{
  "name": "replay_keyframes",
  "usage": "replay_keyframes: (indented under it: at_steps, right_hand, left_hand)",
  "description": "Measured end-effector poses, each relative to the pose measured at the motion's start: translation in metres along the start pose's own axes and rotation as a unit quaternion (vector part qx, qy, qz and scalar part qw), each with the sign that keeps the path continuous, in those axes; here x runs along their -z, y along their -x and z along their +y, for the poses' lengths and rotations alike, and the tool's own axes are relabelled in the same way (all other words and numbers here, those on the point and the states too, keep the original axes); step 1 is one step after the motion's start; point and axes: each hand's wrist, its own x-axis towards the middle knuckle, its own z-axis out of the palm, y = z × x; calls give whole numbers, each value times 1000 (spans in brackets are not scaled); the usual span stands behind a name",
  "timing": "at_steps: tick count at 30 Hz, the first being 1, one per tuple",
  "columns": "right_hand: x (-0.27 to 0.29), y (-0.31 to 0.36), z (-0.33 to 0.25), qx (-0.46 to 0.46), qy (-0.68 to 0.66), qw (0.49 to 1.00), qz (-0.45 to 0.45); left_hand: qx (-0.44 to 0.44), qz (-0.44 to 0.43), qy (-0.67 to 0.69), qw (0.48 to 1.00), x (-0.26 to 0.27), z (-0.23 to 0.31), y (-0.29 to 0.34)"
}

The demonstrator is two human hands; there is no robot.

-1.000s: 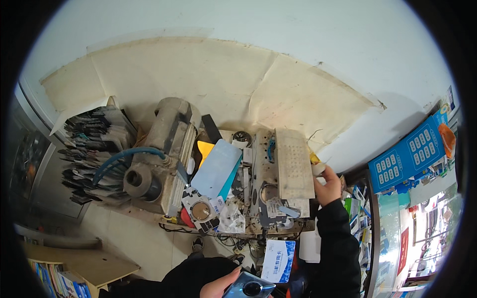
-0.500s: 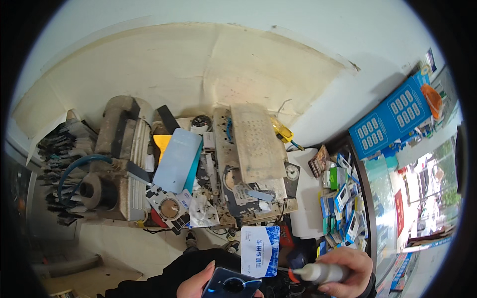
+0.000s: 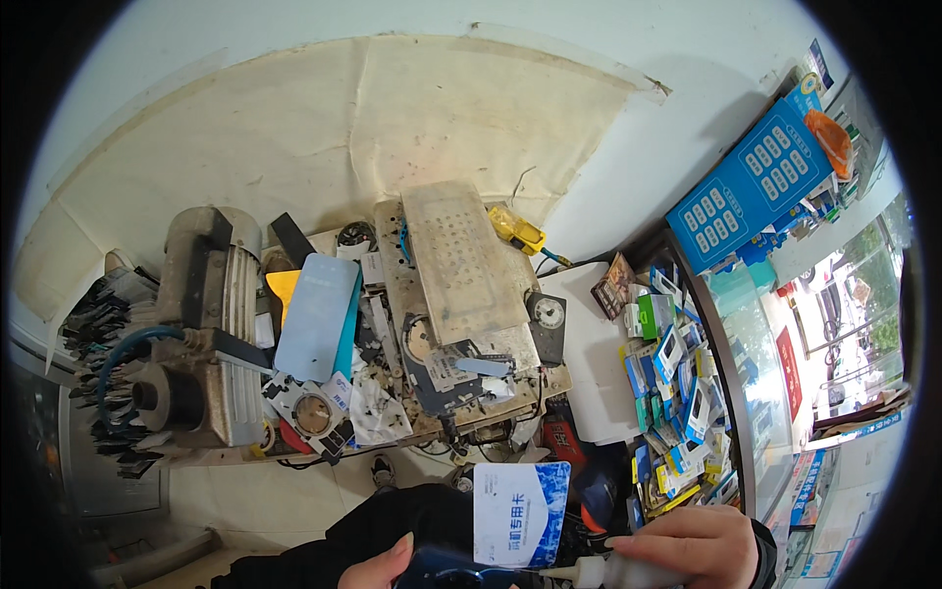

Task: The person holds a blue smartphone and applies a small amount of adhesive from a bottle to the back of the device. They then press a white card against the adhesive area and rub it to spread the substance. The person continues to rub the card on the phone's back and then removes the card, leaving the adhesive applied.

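Observation:
At the bottom edge, my left hand (image 3: 378, 566) is closed round a dark blue smartphone (image 3: 442, 571), its thumb along the side. Only part of the phone shows, with the round camera ring at the border. A white and blue plastic card (image 3: 520, 512) stands up from the phone's far right edge. How deep the card sits there cannot be made out. My right hand (image 3: 702, 540) grips a whitish squeeze bottle (image 3: 628, 572) lying sideways. Its thin nozzle points left and ends close to the card's lower edge and the phone.
Ahead is a cluttered workbench with a dusty machine (image 3: 211, 324) at left, a light blue phone back panel (image 3: 316, 319), a perforated plate (image 3: 461, 260) and a yellow tool (image 3: 516, 230). Many small boxes (image 3: 677, 393) are piled at right. A red item (image 3: 562, 442) sits below the bench edge.
The bottle has come down and its nozzle now reaches the card and phone edge. My right fingers now lie over the bottle. The phone sits lower in view, and the whole view has shifted.

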Motion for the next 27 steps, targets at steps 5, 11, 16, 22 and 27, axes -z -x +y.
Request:
replay_keyframes:
  at_steps: [5, 11, 16, 22, 27]
  right_hand:
    - [3, -4, -7, 37, -6, 999, -1]
    - [4, -8, -17, 54, 3, 999, -5]
    - [4, -10, -23, 70, 4, 998, 5]
    - [1, -15, -23, 76, 8, 997, -2]
    - [-1, -18, -23, 79, -7, 997, -11]
  left_hand:
    - [-21, -12, 4, 1000, -6, -1, 6]
    - [-47, 73, -105, 991, -5, -7, 11]
    - [-29, 3, -36, 999, 0, -9, 12]
    - [-27, 22, -76, 996, 2, -3, 19]
    - [-15, 36, -113, 993, 1, 0, 23]
